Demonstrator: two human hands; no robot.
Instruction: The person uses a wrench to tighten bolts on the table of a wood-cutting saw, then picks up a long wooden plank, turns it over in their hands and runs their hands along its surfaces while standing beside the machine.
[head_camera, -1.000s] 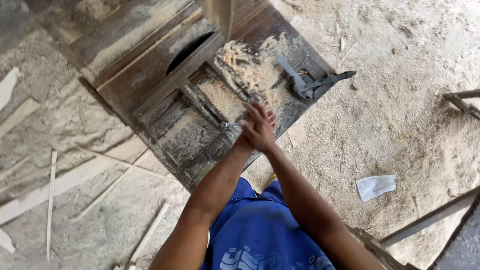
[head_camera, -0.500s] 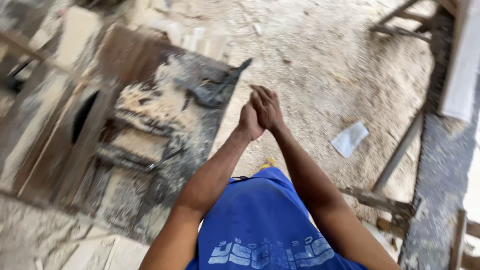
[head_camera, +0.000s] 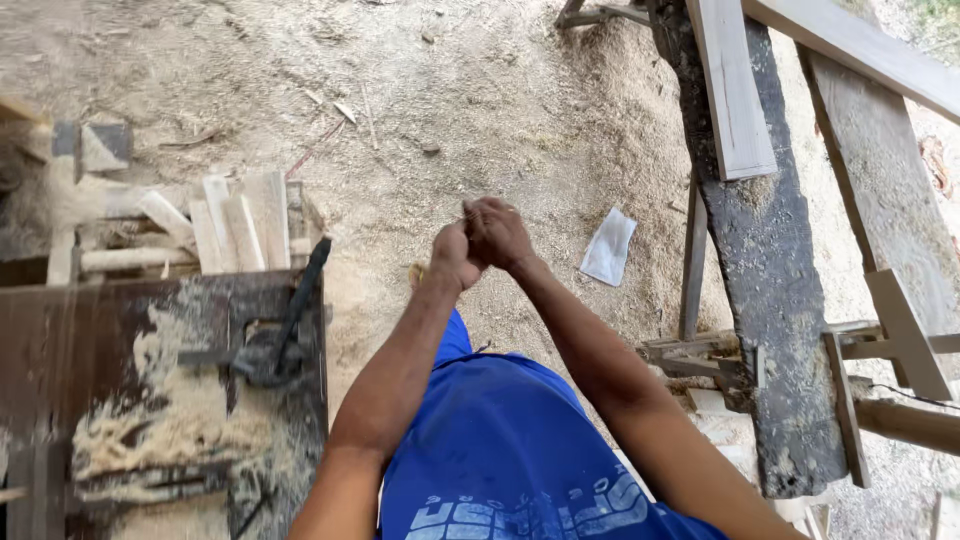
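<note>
My left hand (head_camera: 453, 254) and my right hand (head_camera: 499, 232) are pressed together in front of my chest, fingers curled against each other, over the sawdust-covered ground. No object shows between them. Both bare forearms reach up from my blue shirt (head_camera: 500, 450). To the left stands the dark wooden saw bench (head_camera: 60, 320) with wood shavings (head_camera: 160, 420) on top and a black metal lever tool (head_camera: 285, 335) near its right edge.
Short pale wood offcuts (head_camera: 235, 225) are stacked behind the bench. A dark plank and lighter boards (head_camera: 770, 260) run along the right on a rough frame. A pale scrap of paper (head_camera: 608, 247) lies on the sawdust ground.
My view has swung right, so the bench has slid from centre to the left edge. My hands left the bench top and stay clasped together over the ground.
</note>
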